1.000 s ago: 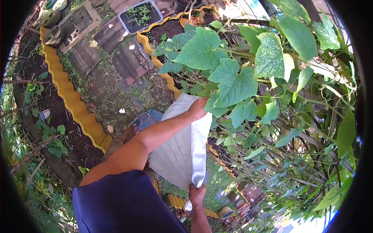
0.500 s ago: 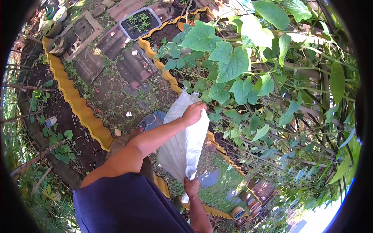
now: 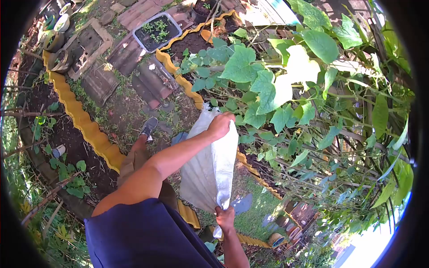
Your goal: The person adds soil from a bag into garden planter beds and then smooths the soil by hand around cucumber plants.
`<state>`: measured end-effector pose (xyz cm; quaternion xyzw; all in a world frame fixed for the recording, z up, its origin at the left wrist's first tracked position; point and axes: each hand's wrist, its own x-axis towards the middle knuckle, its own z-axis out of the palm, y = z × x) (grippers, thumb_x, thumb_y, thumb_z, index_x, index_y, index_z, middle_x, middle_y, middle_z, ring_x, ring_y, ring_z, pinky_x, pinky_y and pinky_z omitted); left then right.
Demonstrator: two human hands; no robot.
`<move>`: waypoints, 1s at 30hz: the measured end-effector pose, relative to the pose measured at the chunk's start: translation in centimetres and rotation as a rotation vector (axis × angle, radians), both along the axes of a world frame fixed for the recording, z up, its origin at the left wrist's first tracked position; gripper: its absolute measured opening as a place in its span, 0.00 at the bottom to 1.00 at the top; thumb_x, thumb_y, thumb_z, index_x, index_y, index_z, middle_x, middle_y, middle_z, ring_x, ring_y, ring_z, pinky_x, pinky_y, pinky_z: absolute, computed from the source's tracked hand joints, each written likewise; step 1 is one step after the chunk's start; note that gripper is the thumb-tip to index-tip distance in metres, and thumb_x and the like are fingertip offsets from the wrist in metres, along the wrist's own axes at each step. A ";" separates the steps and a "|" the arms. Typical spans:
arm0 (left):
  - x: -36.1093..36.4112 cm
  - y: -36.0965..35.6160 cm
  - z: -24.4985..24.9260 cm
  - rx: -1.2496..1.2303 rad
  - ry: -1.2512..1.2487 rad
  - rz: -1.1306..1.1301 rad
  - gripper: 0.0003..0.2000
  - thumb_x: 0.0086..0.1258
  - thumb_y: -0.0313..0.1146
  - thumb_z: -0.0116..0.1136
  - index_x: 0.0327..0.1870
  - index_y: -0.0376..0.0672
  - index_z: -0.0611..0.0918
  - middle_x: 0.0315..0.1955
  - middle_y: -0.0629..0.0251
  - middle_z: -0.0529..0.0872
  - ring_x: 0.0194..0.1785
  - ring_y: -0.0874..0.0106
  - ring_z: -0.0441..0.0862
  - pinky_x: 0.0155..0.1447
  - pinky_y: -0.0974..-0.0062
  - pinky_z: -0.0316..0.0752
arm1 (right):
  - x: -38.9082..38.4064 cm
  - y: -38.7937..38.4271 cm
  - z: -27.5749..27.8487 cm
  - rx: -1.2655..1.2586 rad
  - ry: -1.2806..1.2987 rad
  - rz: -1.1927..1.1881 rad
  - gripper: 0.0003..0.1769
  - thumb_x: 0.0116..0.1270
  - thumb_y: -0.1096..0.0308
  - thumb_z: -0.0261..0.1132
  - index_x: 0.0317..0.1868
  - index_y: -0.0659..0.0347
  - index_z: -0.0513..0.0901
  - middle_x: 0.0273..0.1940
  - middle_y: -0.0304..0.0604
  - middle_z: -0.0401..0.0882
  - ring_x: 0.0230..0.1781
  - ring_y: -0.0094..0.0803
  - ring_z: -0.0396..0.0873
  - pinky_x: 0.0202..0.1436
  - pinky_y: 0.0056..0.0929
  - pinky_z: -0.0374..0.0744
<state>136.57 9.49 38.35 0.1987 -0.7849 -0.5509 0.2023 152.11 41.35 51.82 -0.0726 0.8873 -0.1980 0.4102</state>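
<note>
First, at the upper left, a round pot (image 3: 54,41) stands by the garden bed; its contents cannot be made out. Below it, a pale cylindrical cup (image 3: 58,151) lies tilted on dark soil, its interior hidden. Wavy yellow edging (image 3: 82,118) borders this bed. To its right are a square, rough-faced masonry frame (image 3: 107,38) and ridged, weathered tiles (image 3: 152,85) set on patchy grass. A rectangular, translucent plastic tub (image 3: 176,39) contains dark soil and a cluster of small green seedlings; beyond it, a black pot (image 3: 202,18) contains soil and a small plant.

At centre, a white sack (image 3: 199,172) is stretched between the person's two hands, creased lengthwise, its left face dull grey and its right strip bright and smooth; whether it holds anything cannot be told. The left hand (image 3: 221,125) is closed on its upper edge, pinching the cloth beside a frayed corner. The right hand (image 3: 225,219) is clenched around the gathered lower end, a short tail protruding beyond the fist. Thus the sack's body lies between the grips. At right, broad, lobed vine leaves (image 3: 241,64) and thin, tangled stems overhang the sack's upper end.
</note>
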 end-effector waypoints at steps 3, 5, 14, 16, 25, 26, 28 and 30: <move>-1.8 -3.6 1.5 -0.010 -0.001 -0.044 0.09 0.59 0.16 0.54 0.37 0.38 0.83 0.41 0.52 0.85 0.45 0.49 0.83 0.53 0.54 0.77 | -1.6 -6.2 3.9 -0.107 -0.010 -0.326 0.06 0.56 0.76 0.60 0.23 0.63 0.81 0.19 0.34 0.75 0.20 0.19 0.70 0.24 0.29 0.67; -2.4 -5.9 2.2 -0.066 -0.006 -0.156 0.09 0.61 0.19 0.55 0.39 0.40 0.83 0.42 0.52 0.85 0.46 0.49 0.83 0.51 0.55 0.78 | -2.5 -8.2 4.1 -0.195 0.041 -0.450 0.06 0.56 0.77 0.60 0.23 0.64 0.81 0.19 0.32 0.75 0.21 0.18 0.70 0.24 0.28 0.67; -5.4 -14.7 0.4 -0.094 -0.014 -0.129 0.12 0.59 0.18 0.52 0.41 0.42 0.82 0.41 0.56 0.84 0.45 0.51 0.84 0.48 0.54 0.79 | -6.6 -18.2 5.2 -0.222 0.207 -0.330 0.05 0.59 0.80 0.60 0.33 0.71 0.83 0.24 0.35 0.80 0.25 0.20 0.74 0.28 0.29 0.74; -5.8 -15.8 -0.1 -0.069 0.045 -0.119 0.12 0.59 0.17 0.52 0.41 0.41 0.81 0.42 0.56 0.83 0.46 0.50 0.84 0.49 0.54 0.80 | -5.3 -18.6 3.6 -0.532 0.085 -0.674 0.06 0.59 0.79 0.62 0.35 0.74 0.83 0.27 0.36 0.83 0.24 0.24 0.76 0.28 0.31 0.76; -5.7 -20.9 -1.2 -0.147 0.035 0.032 0.12 0.60 0.17 0.52 0.40 0.43 0.81 0.39 0.57 0.83 0.44 0.51 0.83 0.47 0.55 0.79 | -8.0 -23.2 3.2 -0.263 0.260 -0.218 0.10 0.61 0.74 0.60 0.39 0.70 0.83 0.29 0.45 0.85 0.32 0.26 0.80 0.40 0.32 0.79; -5.3 -21.2 -1.5 -0.110 0.057 0.065 0.12 0.59 0.16 0.51 0.40 0.42 0.81 0.40 0.57 0.83 0.44 0.51 0.83 0.47 0.55 0.79 | -7.8 -24.7 3.1 -0.295 0.279 -0.237 0.08 0.60 0.75 0.60 0.37 0.70 0.83 0.29 0.39 0.83 0.30 0.24 0.77 0.34 0.30 0.75; -5.5 -21.5 -1.6 -0.097 0.058 0.053 0.12 0.59 0.16 0.52 0.40 0.42 0.81 0.39 0.56 0.83 0.44 0.51 0.83 0.47 0.55 0.79 | -7.2 -26.2 3.1 -0.413 0.481 -0.259 0.07 0.59 0.76 0.59 0.35 0.69 0.83 0.28 0.34 0.81 0.27 0.22 0.75 0.28 0.30 0.72; -4.0 -19.9 -1.3 -0.036 0.059 0.049 0.12 0.58 0.16 0.52 0.40 0.41 0.81 0.39 0.56 0.83 0.44 0.50 0.83 0.47 0.55 0.79 | -7.6 -22.8 3.7 -0.208 0.308 -0.206 0.08 0.59 0.76 0.58 0.35 0.69 0.83 0.28 0.37 0.82 0.28 0.22 0.76 0.29 0.30 0.73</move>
